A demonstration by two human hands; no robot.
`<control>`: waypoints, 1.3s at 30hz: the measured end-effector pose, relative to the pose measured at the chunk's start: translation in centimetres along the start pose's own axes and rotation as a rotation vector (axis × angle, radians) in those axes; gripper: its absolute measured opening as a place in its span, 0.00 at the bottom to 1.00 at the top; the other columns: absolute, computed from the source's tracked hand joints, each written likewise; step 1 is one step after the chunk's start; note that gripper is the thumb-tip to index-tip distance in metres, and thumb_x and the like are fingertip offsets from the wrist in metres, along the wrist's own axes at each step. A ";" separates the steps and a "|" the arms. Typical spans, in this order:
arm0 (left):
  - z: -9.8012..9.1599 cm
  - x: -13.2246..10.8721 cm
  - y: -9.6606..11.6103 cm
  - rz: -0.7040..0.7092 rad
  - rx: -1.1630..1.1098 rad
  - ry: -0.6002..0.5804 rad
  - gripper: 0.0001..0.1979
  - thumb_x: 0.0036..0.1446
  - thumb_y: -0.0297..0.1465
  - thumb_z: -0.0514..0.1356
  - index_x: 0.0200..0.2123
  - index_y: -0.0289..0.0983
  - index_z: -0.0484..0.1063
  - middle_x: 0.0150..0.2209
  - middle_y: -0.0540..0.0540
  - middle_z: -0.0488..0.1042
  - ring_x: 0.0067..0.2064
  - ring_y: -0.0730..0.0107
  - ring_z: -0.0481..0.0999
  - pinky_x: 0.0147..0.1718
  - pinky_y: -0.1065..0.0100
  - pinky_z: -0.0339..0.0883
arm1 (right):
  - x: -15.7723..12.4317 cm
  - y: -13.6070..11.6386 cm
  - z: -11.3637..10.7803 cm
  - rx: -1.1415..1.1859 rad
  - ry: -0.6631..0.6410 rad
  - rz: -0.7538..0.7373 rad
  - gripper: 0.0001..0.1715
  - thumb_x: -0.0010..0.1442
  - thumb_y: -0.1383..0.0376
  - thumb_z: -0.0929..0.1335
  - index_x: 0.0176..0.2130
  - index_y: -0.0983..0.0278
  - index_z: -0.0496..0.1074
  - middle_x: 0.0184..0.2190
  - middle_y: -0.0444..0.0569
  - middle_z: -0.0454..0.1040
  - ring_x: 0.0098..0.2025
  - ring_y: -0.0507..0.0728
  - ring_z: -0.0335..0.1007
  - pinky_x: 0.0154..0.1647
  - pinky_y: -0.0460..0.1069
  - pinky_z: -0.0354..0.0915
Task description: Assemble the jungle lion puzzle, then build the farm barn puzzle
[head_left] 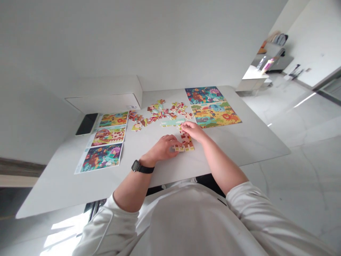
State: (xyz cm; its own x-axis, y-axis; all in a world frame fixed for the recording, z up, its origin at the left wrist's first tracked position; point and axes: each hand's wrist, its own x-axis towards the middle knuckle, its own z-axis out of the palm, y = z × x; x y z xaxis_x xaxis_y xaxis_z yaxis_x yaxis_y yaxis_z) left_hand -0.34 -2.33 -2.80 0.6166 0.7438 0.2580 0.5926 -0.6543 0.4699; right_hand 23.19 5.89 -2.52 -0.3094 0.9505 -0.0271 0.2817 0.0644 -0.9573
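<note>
An L-shaped group of joined jigsaw puzzle pieces [186, 139], red-spotted with a yellow fence along the bottom, lies on the white table. My left hand [166, 146], with a black watch on its wrist, has its fingers bent around the left end of the bottom row, gripping a puzzle piece there. At the upper end of the column, my right hand [193, 130] pinches a puzzle piece, mostly covered by the fingertips. Just beyond it is a pale green joined strip of puzzle pieces [172, 122]. Loose puzzle pieces [162, 113] are scattered farther back.
On the left lie a sheet with three printed pictures [108, 137] and a black phone [87, 124]. A white box [106, 101] stands against the wall. Two finished-looking animal pictures [213, 110] lie at the back right of the white table [255, 142].
</note>
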 end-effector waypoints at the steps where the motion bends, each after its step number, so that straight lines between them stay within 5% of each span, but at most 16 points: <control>1: 0.0 0.0 0.0 -0.004 0.002 -0.008 0.17 0.59 0.33 0.70 0.52 0.46 0.85 0.52 0.43 0.80 0.53 0.54 0.80 0.60 0.52 0.72 | 0.0 0.0 0.1 -0.005 -0.011 -0.008 0.19 0.65 0.47 0.74 0.40 0.59 0.78 0.38 0.47 0.84 0.39 0.58 0.78 0.43 0.51 0.71; 32: 0.3 0.0 0.3 -0.009 0.029 -0.043 0.14 0.63 0.38 0.69 0.51 0.49 0.87 0.53 0.42 0.81 0.55 0.51 0.79 0.62 0.47 0.70 | -0.3 0.1 0.4 -0.051 -0.045 -0.024 0.16 0.64 0.49 0.75 0.41 0.58 0.80 0.37 0.47 0.83 0.38 0.58 0.76 0.42 0.51 0.70; 39: -2.7 -0.7 -1.1 -0.107 -0.036 0.164 0.13 0.68 0.38 0.64 0.51 0.44 0.84 0.50 0.41 0.81 0.51 0.56 0.81 0.57 0.53 0.74 | -0.5 -0.1 0.2 -0.029 -0.062 0.003 0.17 0.62 0.49 0.76 0.43 0.58 0.81 0.36 0.46 0.83 0.35 0.57 0.76 0.40 0.52 0.71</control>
State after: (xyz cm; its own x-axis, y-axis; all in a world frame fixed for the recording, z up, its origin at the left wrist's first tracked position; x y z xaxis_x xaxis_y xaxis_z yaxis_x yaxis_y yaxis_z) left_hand -2.82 -1.83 -1.22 0.4566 0.8232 0.3374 0.6299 -0.5669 0.5308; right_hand 23.13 5.34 -2.50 -0.3639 0.9302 -0.0486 0.3089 0.0712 -0.9484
